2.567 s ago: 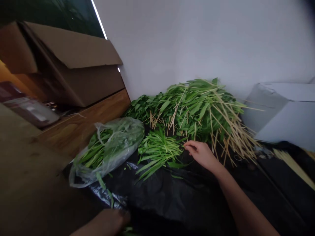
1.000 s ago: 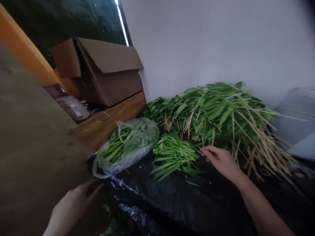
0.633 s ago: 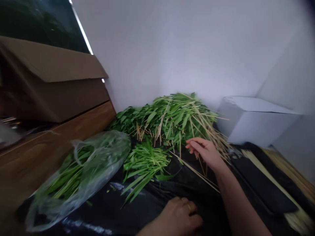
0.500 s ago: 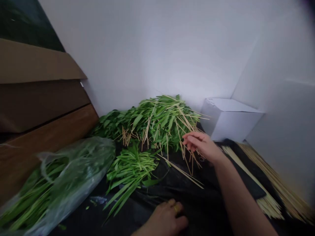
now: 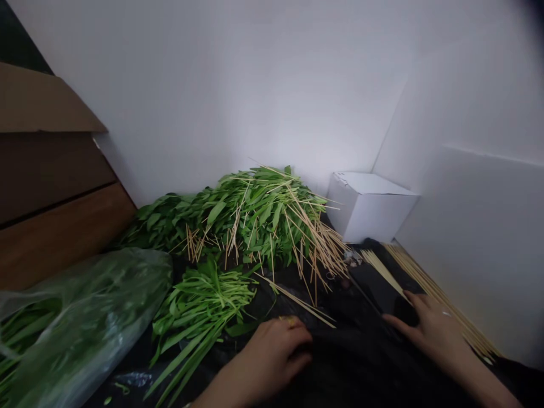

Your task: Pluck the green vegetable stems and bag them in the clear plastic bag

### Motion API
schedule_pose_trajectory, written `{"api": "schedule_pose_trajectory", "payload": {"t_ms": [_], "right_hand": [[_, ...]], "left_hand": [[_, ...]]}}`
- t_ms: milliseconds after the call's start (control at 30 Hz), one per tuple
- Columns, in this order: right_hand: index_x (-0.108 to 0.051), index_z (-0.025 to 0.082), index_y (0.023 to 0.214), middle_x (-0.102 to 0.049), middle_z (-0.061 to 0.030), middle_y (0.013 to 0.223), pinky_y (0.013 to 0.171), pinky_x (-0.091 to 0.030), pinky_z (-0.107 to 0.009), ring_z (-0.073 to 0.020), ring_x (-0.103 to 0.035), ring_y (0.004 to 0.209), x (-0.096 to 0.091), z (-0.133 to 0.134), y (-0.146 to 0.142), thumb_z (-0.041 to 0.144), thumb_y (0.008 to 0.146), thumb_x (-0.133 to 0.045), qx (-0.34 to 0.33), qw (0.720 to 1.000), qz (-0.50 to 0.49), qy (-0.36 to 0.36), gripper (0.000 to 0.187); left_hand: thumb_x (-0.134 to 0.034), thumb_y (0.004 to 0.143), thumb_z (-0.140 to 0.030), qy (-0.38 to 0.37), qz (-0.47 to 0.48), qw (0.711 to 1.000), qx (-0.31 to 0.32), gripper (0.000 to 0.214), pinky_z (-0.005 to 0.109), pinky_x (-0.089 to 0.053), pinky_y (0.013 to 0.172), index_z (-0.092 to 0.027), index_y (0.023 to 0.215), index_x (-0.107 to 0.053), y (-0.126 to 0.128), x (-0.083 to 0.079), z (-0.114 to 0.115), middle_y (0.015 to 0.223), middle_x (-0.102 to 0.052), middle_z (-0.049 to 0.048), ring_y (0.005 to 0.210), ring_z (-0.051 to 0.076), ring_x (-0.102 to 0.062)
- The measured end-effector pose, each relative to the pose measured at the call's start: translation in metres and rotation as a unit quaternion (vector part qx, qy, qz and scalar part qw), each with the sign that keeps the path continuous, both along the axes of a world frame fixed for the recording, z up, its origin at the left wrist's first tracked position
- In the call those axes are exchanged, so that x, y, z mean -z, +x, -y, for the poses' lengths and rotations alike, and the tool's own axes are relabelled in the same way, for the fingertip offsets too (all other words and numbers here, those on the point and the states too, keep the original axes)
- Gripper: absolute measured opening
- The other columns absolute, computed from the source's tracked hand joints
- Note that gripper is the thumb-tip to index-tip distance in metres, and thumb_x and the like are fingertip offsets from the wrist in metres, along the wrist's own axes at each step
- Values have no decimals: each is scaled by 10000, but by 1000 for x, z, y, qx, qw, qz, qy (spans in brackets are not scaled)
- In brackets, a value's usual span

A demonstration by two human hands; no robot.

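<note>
My right hand [image 5: 437,326] lies at the right, thumb and fingers spread, over a bundle of pale bamboo skewers [image 5: 382,269] beside a flat black object [image 5: 369,289]. Nothing is seen gripped in it. Low in the middle, my left hand [image 5: 278,345] rests on the black sheet [image 5: 340,362] with its fingers curled; what they hold, if anything, is hidden. Left of it lies a loose bunch of leafy green stems [image 5: 216,300]. A few loose skewers [image 5: 297,297] lie just beyond that hand. Behind, a large heap of greens [image 5: 250,209] has many skewers [image 5: 317,235] in it.
A clear plastic bag of greens [image 5: 106,317] stands at the left, near a brown cardboard box [image 5: 46,164]. A white box [image 5: 374,207] sits at the back right against the white wall [image 5: 255,85]. More long skewers [image 5: 425,277] run along the right side.
My right hand has left the skewers at the heap and moved right and nearer, onto the pale skewer bundle. My left hand stays low, fingers curled. The view has turned to the right.
</note>
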State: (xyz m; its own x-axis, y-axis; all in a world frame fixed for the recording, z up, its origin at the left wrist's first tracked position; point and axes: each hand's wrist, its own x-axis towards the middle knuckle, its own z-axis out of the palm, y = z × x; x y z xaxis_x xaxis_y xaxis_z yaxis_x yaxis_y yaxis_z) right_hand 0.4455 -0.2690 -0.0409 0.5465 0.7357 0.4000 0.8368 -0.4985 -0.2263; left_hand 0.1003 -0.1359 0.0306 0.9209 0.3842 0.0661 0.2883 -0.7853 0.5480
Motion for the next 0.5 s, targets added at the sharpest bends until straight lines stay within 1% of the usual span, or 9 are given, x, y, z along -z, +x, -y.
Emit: {"api": "schedule_pose_trajectory", "payload": {"t_ms": [67, 133, 200, 267, 333, 400, 500], "right_hand": [[-603, 125, 1135, -620, -183, 1076, 783, -512, -449, -357, -614, 983, 5, -6, -1, 639, 696, -538, 4, 999, -1, -46, 679], [-574, 94, 1176, -605, -200, 1078, 768, -508, -464, -372, -607, 990, 5, -14, -1, 639, 712, -517, 25, 997, 3, -79, 719], [-564, 83, 1188, -605, -201, 1060, 752, -504, -471, -377, -608, 977, 4, -20, -3, 625, 713, -522, 49, 994, 7, -96, 721], [-562, 93, 1186, -606, -198, 1056, 740, -502, -474, -378, -609, 971, 4, -24, -6, 606, 707, -533, 70, 992, 9, -103, 703], [-564, 120, 1181, -607, -187, 1062, 744, -497, -474, -374, -606, 982, 4, -25, -9, 590, 705, -536, 87, 991, 13, -106, 670], [-564, 143, 1186, -608, -173, 1061, 758, -490, -484, -373, -599, 999, 4, -26, -11, 587, 706, -530, 101, 988, 19, -113, 655], [-556, 152, 1209, -600, -163, 1067, 776, -481, -497, -371, -589, 1004, 5, -29, -10, 607, 705, -522, 112, 984, 21, -134, 680]], "left_hand": [[-586, 864, -222, -10, 27, 1000, 11, 194, 249, -443, 877, -244, 1047, -645, 21, -8, -5, 1044, -663, 9, 965, 155, -610], [-602, 852, -228, -19, 52, 998, 21, 185, 237, -450, 852, -229, 1028, -658, 44, -8, -7, 1002, -673, 8, 935, 150, -618], [-605, 847, -235, -31, 76, 996, 20, 171, 229, -459, 816, -208, 1003, -672, 64, -1, -9, 969, -678, 16, 895, 145, -626], [-602, 846, -230, -44, 98, 994, 6, 179, 228, -465, 795, -194, 1006, -674, 78, 12, -11, 968, -680, 25, 867, 142, -630], [-611, 833, -215, -52, 113, 992, -8, 189, 232, -468, 787, -191, 1010, -673, 84, 25, -12, 980, -680, 30, 869, 146, -629], [-621, 819, -201, -56, 122, 991, -19, 184, 235, -468, 781, -194, 994, -678, 83, 36, -14, 978, -681, 30, 874, 151, -628], [-609, 828, -200, -65, 137, 988, -40, 159, 236, -467, 777, -196, 967, -686, 78, 45, -18, 947, -686, 29, 852, 150, -632]]}}
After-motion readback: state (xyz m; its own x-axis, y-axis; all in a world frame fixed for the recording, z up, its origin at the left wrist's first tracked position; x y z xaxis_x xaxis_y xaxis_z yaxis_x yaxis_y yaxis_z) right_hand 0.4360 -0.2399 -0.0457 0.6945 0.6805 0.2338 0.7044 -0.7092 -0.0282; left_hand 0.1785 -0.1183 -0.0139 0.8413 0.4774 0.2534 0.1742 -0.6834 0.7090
